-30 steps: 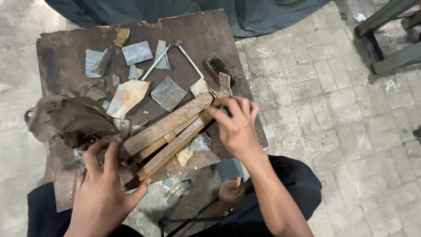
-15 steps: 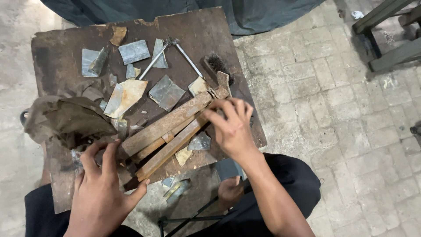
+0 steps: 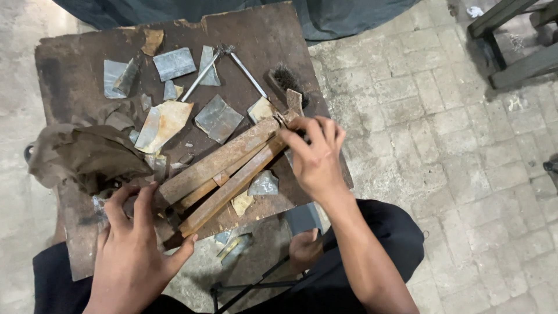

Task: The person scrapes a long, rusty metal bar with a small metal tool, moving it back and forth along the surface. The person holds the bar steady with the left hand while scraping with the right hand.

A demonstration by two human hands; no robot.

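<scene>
A bundle of rusty metal bars (image 3: 224, 168) lies diagonally on a dark, worn work table (image 3: 75, 75). My left hand (image 3: 136, 244) grips the bundle's near left end with fingers spread over it. My right hand (image 3: 314, 154) clasps the far right end, fingers curled around the bar tips. Both hands hold the same bundle against the tabletop.
Several grey sheet-metal scraps (image 3: 174, 63) and a tan piece (image 3: 164, 123) lie scattered on the table. A crumpled brown cloth (image 3: 87, 154) sits at the left edge. Two thin metal rods (image 3: 224, 67) and a wire brush (image 3: 286, 78) lie behind. Paved floor (image 3: 442, 128) lies right.
My right hand has shifted slightly along the bars' far end, fingers closing more over the tips. The left hand stays at the near end.
</scene>
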